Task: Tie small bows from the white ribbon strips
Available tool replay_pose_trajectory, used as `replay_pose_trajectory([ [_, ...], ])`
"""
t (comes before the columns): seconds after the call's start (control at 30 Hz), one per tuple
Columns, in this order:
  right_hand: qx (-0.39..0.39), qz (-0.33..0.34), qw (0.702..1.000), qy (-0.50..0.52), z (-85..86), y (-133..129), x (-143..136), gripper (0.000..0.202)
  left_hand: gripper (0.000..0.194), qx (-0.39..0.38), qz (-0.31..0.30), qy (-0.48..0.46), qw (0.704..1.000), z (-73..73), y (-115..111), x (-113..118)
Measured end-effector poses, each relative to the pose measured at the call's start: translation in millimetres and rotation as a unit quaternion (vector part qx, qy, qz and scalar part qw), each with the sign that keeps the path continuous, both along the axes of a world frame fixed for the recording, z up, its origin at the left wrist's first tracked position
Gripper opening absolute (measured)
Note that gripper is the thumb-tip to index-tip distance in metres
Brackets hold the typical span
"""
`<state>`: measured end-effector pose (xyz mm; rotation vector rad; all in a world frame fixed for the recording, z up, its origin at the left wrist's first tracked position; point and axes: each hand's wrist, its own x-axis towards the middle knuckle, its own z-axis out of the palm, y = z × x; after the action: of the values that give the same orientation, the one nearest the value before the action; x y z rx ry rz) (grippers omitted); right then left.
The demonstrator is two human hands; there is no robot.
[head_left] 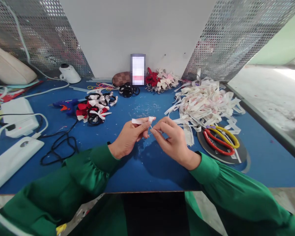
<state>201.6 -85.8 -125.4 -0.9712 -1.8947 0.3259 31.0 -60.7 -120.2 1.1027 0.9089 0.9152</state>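
Close together over the blue table (142,177), my two hands work at a small white ribbon piece (137,121). My left hand (134,133) pinches the ribbon between thumb and fingers, with one end sticking out to the left and a gathered part at the fingertips. My right hand (170,137) has its thumb and index finger pressed together on a thin pale strand hanging from the gathered part. Right of my hands lies a large heap of white ribbon strips (206,101). Scissors with red and yellow handles (218,142) rest on a dark round spool (239,152).
At the left are red, white and black bows (95,108), a blue glue gun (67,105), a black cable (64,147) and white power boxes (17,157). A phone (138,69), a checkered pouch (121,79) and more bows (162,80) stand at the back.
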Motion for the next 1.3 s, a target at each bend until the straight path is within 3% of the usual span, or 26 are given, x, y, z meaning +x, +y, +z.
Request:
replay_pose_trajectory([
  [0.1, 0.026, 0.012, 0.999, 0.029, 1.0, -0.2, -0.1, 0.011, 0.035, 0.02, 0.002, 0.02, 1.0, 0.1, -5.0, 1.1],
  [0.17, 0.019, 0.055, 0.997, 0.058, 1.9, -0.3, -0.3, 0.014, 0.037, 0.036, 0.012, 0.032, 0.999, 0.8, -8.4, 2.1],
  [0.27, -0.063, 0.172, 0.978, 0.102, 0.4, -1.8, -2.0, 0.017, 0.038, 0.048, 0.027, 0.029, 0.998, 3.2, -12.0, 3.8],
  [0.33, -0.129, 0.202, 0.963, 0.124, -2.8, -3.7, -4.2, 0.018, 0.034, 0.043, 0.04, 0.009, 0.998, 4.4, -12.5, 4.5],
  [0.43, -0.183, 0.183, 0.955, 0.146, -7.0, -5.8, -6.8, 0.019, 0.027, 0.013, 0.053, -0.025, 0.998, 2.6, -10.7, 4.2],
  [0.57, -0.181, 0.194, 0.958, 0.105, -8.1, -3.4, -5.9, 0.02, 0.029, -0.034, 0.03, -0.054, 0.998, -2.5, -4.6, 1.1],
  [0.67, -0.167, 0.186, 0.964, 0.09, -8.2, 0.7, -4.1, 0.022, 0.054, -0.03, -0.009, -0.018, 0.999, -1.1, 1.1, -1.7],
  [0.83, -0.216, 0.159, 0.931, 0.247, -7.0, 5.4, -2.0, 0.013, 0.074, 0.048, -0.028, 0.051, 0.997, 7.7, 5.1, -6.9],
  [0.9, -0.215, 0.141, 0.931, 0.259, -5.7, 5.9, -0.9, 0.008, 0.086, 0.073, -0.045, 0.053, 0.995, 8.1, 4.1, -9.2],
  [1.03, -0.138, 0.058, 0.98, 0.13, -6.3, 4.6, -0.5, 0.016, 0.096, 0.139, -0.086, 0.09, 0.983, 3.9, -0.1, -11.9],
  [1.13, -0.098, 0.015, 0.993, 0.065, -9.9, 4.8, -1.8, 0.008, 0.099, 0.163, -0.119, 0.105, 0.974, 2.1, -3.1, -11.8],
  [1.3, -0.056, 0.079, 0.995, 0.029, -11.6, 7.8, -1.5, 0.004, 0.095, 0.166, -0.113, 0.13, 0.971, 4.6, -4.5, -12.0],
])
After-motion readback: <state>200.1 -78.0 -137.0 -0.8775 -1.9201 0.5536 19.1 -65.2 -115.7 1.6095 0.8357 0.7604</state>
